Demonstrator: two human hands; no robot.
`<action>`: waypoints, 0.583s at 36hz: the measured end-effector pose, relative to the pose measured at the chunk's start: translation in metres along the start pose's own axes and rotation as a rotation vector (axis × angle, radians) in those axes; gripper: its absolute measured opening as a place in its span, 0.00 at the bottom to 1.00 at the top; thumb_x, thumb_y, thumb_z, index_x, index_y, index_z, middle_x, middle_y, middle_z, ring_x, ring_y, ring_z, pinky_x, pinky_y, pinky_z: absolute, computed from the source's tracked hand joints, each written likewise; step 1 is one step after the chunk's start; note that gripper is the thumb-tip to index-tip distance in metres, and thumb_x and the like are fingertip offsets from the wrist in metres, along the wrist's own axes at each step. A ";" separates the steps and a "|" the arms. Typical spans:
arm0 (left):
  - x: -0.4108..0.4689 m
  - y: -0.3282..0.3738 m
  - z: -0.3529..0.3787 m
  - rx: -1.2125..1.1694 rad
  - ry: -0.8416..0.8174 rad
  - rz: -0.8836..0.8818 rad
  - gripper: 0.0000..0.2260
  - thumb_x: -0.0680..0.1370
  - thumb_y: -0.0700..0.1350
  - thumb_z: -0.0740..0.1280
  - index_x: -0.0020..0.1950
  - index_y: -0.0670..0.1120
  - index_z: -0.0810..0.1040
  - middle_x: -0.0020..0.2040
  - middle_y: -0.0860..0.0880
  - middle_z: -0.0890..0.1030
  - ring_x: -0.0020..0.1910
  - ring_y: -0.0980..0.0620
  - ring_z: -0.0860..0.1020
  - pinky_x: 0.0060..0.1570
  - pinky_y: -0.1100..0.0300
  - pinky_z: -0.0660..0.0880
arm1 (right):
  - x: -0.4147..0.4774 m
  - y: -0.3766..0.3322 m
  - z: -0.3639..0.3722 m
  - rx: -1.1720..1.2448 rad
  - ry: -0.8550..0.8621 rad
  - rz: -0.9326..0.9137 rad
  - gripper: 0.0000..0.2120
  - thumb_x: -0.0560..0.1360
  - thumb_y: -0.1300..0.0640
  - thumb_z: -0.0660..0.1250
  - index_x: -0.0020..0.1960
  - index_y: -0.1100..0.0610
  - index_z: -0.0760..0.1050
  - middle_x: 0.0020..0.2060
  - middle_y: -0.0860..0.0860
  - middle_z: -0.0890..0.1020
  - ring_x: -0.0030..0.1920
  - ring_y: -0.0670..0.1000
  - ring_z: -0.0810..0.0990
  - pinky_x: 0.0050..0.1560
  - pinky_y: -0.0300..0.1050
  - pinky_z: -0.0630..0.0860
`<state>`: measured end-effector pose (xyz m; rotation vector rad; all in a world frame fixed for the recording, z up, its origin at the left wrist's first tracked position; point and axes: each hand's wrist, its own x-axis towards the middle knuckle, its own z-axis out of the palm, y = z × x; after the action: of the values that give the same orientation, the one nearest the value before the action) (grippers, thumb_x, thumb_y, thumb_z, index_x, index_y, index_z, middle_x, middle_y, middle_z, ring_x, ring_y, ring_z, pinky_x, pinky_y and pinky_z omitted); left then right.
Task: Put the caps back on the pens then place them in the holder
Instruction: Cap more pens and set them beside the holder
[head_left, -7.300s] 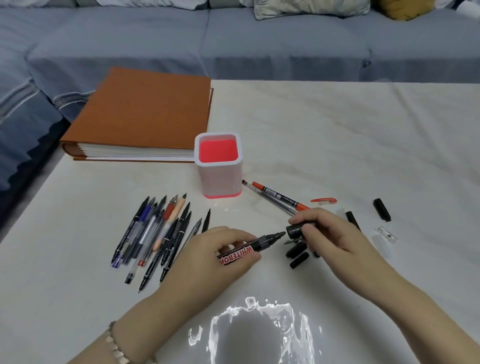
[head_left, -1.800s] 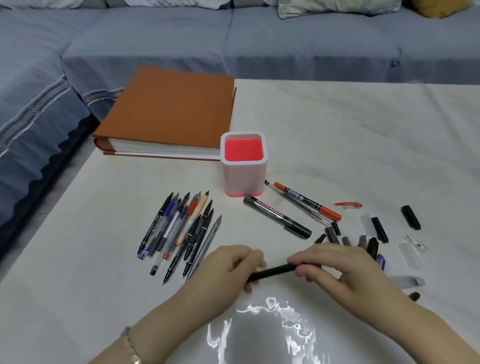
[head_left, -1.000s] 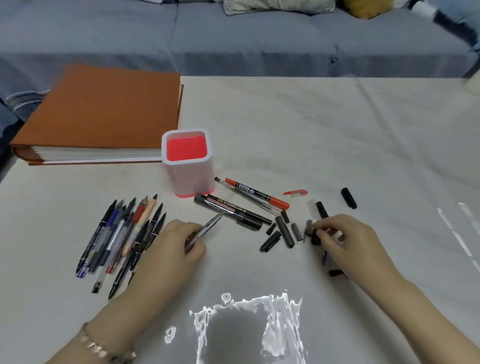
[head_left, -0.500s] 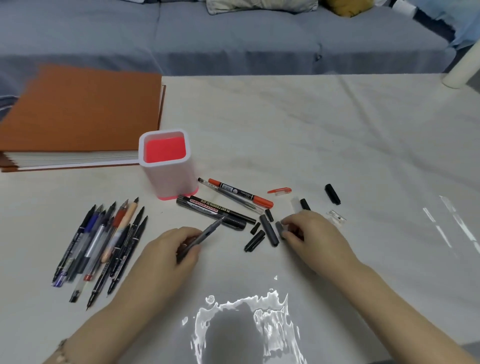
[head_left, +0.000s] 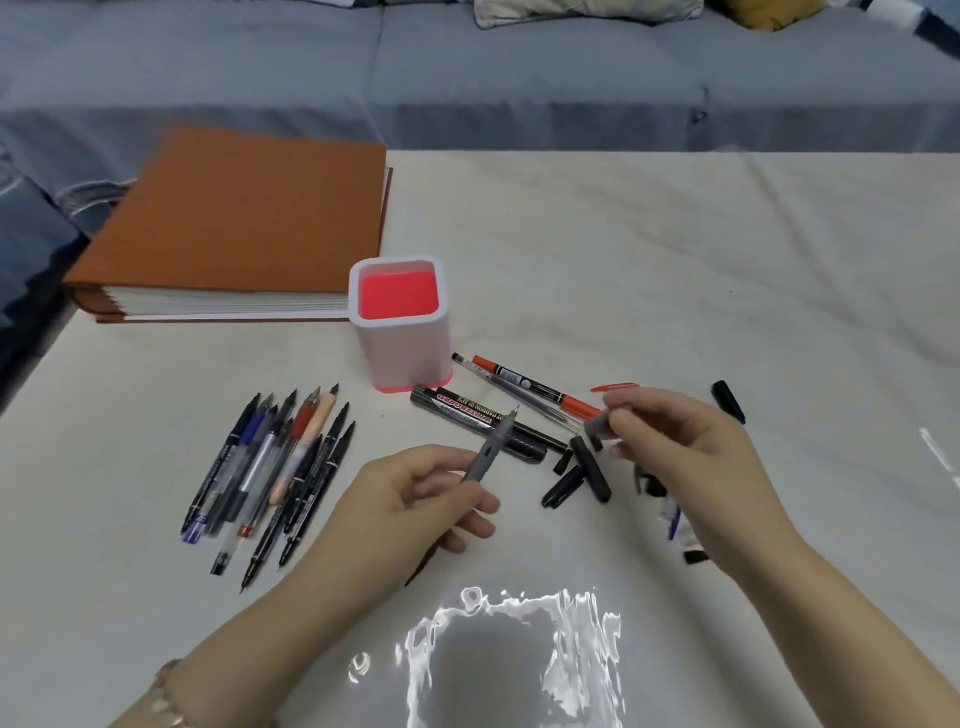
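Right hand (head_left: 675, 457) lifted with cap (head_left: 597, 426), pen (head_left: 488, 452) barrel hidden

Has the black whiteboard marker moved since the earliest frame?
Yes. The whiteboard marker was held in the left hand, short of the holder; now it lies on the table beside the holder's base, to its right.

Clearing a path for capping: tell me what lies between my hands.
Head view: several loose black caps lie between the left hand gripping the grey pen and the right hand pinching a grey cap.
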<state>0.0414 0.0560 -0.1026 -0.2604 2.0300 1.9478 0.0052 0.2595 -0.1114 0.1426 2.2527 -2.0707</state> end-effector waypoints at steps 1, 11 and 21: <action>-0.001 0.001 0.001 -0.004 -0.009 -0.003 0.08 0.73 0.33 0.65 0.46 0.43 0.80 0.36 0.45 0.84 0.32 0.53 0.81 0.30 0.65 0.75 | -0.003 -0.005 0.002 0.085 -0.008 0.003 0.07 0.74 0.67 0.62 0.45 0.60 0.79 0.36 0.52 0.84 0.36 0.43 0.81 0.38 0.30 0.76; -0.005 0.003 0.003 0.030 -0.030 0.035 0.13 0.72 0.32 0.67 0.40 0.50 0.82 0.34 0.48 0.84 0.31 0.57 0.80 0.30 0.67 0.74 | -0.013 -0.019 0.023 0.225 -0.038 0.035 0.08 0.73 0.66 0.62 0.43 0.57 0.78 0.33 0.50 0.85 0.35 0.46 0.83 0.38 0.33 0.78; -0.008 0.004 0.005 0.059 -0.028 0.032 0.15 0.72 0.32 0.67 0.39 0.53 0.81 0.32 0.51 0.84 0.30 0.58 0.80 0.30 0.67 0.73 | -0.016 -0.017 0.027 0.259 -0.047 0.058 0.07 0.73 0.67 0.61 0.44 0.60 0.78 0.33 0.51 0.85 0.34 0.46 0.83 0.38 0.34 0.79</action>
<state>0.0483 0.0603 -0.0961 -0.1870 2.0824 1.8961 0.0187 0.2310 -0.0953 0.1697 1.9220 -2.2999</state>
